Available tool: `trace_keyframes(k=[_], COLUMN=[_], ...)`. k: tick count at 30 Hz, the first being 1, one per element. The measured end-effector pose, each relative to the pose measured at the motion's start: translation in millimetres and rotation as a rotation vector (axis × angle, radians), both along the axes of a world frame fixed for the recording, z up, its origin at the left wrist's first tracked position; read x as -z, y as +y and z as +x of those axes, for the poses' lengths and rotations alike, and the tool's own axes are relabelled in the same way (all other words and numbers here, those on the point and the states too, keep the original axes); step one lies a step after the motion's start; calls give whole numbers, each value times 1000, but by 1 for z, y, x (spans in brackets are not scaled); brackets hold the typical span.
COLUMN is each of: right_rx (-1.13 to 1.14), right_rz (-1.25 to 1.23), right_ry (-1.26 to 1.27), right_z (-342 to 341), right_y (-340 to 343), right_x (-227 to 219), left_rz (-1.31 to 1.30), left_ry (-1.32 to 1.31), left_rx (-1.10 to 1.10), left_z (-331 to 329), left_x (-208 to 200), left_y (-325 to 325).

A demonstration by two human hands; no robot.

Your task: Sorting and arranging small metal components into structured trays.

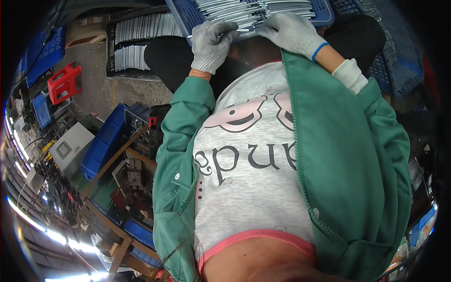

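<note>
Pinching a metal rod point(243, 31) at the rim of the blue crate point(325, 21), the left hand point(211, 46) probably steadies it. The right hand point(293, 35) hides its grip.

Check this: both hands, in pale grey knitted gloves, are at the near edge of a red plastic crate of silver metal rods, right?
The colour is wrong: the head view shows a blue plastic crate, not red. The left hand and right hand, in pale grey knitted gloves, are at its near edge, and it holds silver metal rods.
</note>
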State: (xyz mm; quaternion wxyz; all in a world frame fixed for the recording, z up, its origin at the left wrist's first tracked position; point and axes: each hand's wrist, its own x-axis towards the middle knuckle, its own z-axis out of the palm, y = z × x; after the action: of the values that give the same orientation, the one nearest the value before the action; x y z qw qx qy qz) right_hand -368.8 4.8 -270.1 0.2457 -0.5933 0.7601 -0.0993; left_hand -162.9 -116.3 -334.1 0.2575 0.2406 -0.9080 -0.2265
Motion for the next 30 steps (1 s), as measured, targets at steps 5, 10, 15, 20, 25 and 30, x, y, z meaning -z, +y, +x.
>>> trace_keyframes(k=[5, 10, 15, 20, 25, 30], right_rx=[34, 140, 218, 362, 460, 481], right_rz=[-6, -103, -84, -38, -123, -155], right_ry=[-174, -202, -89, -165, -224, -256], right_z=[-3, -14, -45, -65, -69, -70], right_y=[3, 7, 24, 45, 58, 64], right_x=[9, 16, 26, 29, 40, 52], left_rz=[38, 134, 279, 181, -5, -183], left_ry=[36, -115, -324, -525, -662, -655], left_rx=[-29, -47, -86, -83, 23, 133], left_z=[-3, -15, -39, -70, -106, -118], left_x=[-1, 6, 26, 44, 56, 89], left_y=[-2, -16, -38, -50, -37, -37])
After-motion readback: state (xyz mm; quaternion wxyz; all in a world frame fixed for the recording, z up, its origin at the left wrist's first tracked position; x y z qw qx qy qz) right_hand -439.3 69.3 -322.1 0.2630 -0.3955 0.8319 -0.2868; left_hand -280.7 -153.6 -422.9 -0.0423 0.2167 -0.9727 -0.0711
